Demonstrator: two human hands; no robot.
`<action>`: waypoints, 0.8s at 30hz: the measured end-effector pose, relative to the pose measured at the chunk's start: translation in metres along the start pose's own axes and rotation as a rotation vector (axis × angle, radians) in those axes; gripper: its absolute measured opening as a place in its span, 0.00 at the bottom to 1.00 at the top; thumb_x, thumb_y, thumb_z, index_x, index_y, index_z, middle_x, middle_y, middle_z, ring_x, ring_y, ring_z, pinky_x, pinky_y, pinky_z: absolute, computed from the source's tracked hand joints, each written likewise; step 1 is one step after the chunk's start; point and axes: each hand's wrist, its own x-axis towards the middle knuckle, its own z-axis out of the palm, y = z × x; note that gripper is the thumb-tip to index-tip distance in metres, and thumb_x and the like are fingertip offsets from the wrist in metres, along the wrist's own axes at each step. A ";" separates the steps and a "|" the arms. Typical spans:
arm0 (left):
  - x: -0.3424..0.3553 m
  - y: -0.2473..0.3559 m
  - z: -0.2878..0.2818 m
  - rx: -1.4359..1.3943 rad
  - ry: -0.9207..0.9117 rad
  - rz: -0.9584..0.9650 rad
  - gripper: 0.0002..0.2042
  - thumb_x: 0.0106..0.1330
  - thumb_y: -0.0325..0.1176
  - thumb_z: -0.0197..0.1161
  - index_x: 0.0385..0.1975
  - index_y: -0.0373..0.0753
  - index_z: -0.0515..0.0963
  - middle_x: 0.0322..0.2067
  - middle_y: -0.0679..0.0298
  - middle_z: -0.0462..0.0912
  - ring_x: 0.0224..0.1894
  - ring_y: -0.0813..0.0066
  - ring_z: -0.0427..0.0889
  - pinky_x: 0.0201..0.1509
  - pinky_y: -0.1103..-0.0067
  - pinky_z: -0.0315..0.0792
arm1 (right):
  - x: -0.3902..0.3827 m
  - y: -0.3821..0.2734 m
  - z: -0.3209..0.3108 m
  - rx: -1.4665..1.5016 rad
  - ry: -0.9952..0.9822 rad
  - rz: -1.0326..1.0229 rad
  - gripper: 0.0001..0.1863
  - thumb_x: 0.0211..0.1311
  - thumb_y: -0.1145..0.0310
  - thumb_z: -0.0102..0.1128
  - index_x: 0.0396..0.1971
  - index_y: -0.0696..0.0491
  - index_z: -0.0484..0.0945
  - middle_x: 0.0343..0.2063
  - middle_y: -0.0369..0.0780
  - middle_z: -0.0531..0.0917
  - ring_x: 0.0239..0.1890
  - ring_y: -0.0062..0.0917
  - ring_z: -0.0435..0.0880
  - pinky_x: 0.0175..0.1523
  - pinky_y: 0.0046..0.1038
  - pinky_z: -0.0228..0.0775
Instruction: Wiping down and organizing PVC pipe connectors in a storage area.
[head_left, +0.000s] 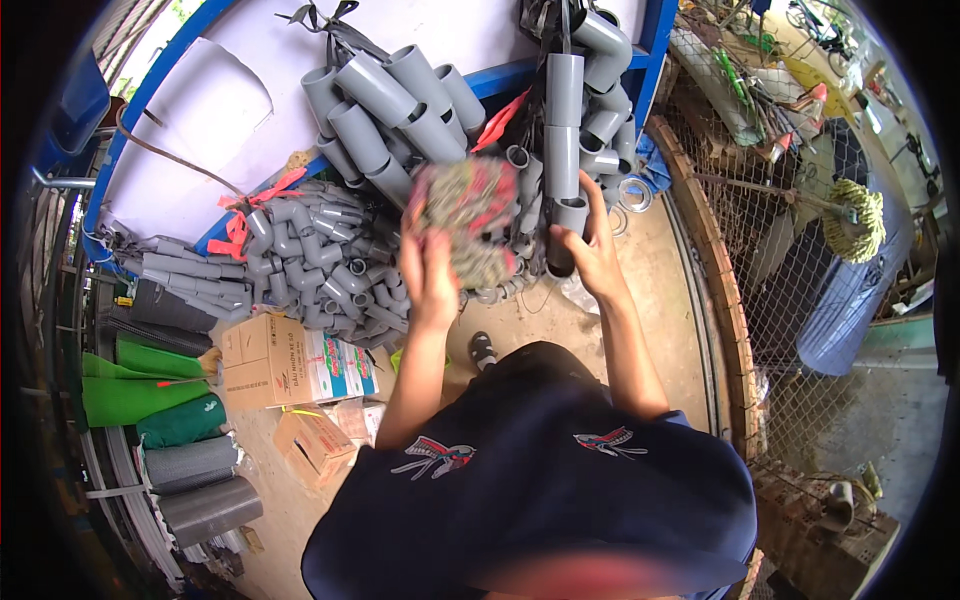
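Rag (465, 205) at twelve o'clock, bunched in the left hand (432, 290), its fingers part-hidden; right hand (597, 268) curls round a grey fitting (571, 213) near one. Hard tugging might snap the black strap (566, 32), spilling fittings!

Apparently a hardware shop or storeroom: tied bunches of grey plastic pipe fittings (358, 138), stacked grey cylindrical rolls (210, 510), brown cardboard box (262, 365)

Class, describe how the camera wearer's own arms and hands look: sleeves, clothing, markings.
The left hand and right hand are ungloved. The left forearm and right forearm are uncovered, with no watch or bracelet visible. A dark navy fabric shirt bears two winged, red-and-pale embroidered motifs.
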 end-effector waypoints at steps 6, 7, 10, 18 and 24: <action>0.068 -0.018 0.090 0.561 -0.374 0.328 0.23 0.75 0.34 0.59 0.69 0.41 0.73 0.77 0.46 0.56 0.80 0.52 0.55 0.80 0.65 0.53 | -0.019 -0.005 -0.016 0.075 -0.161 0.138 0.47 0.60 0.71 0.56 0.79 0.58 0.47 0.60 0.44 0.75 0.57 0.24 0.77 0.63 0.28 0.70; 0.063 -0.018 0.090 0.514 -0.441 0.300 0.23 0.74 0.32 0.59 0.69 0.40 0.73 0.78 0.46 0.54 0.80 0.52 0.54 0.80 0.65 0.53 | -0.027 -0.004 -0.018 0.246 -0.104 0.270 0.46 0.60 0.70 0.57 0.78 0.59 0.48 0.61 0.44 0.75 0.60 0.26 0.76 0.64 0.28 0.69; 0.040 -0.010 0.083 0.420 -0.547 0.188 0.22 0.70 0.23 0.59 0.65 0.40 0.77 0.77 0.46 0.56 0.78 0.53 0.60 0.77 0.66 0.59 | -0.024 0.011 -0.041 0.340 -0.070 0.271 0.47 0.59 0.68 0.59 0.78 0.57 0.49 0.60 0.46 0.75 0.59 0.30 0.78 0.58 0.27 0.74; 0.046 0.034 0.051 0.458 -0.267 0.068 0.17 0.70 0.25 0.63 0.58 0.35 0.82 0.58 0.49 0.82 0.60 0.59 0.83 0.65 0.70 0.75 | -0.021 -0.025 -0.030 -0.345 -0.019 0.038 0.45 0.56 0.73 0.65 0.75 0.58 0.60 0.57 0.48 0.81 0.55 0.27 0.81 0.59 0.29 0.75; 0.034 -0.010 0.098 0.860 -0.475 0.441 0.18 0.70 0.28 0.61 0.60 0.37 0.81 0.74 0.49 0.65 0.79 0.49 0.55 0.80 0.61 0.53 | -0.025 -0.018 -0.025 -0.488 -0.026 -0.071 0.44 0.58 0.70 0.69 0.75 0.57 0.61 0.60 0.48 0.81 0.59 0.26 0.81 0.62 0.29 0.73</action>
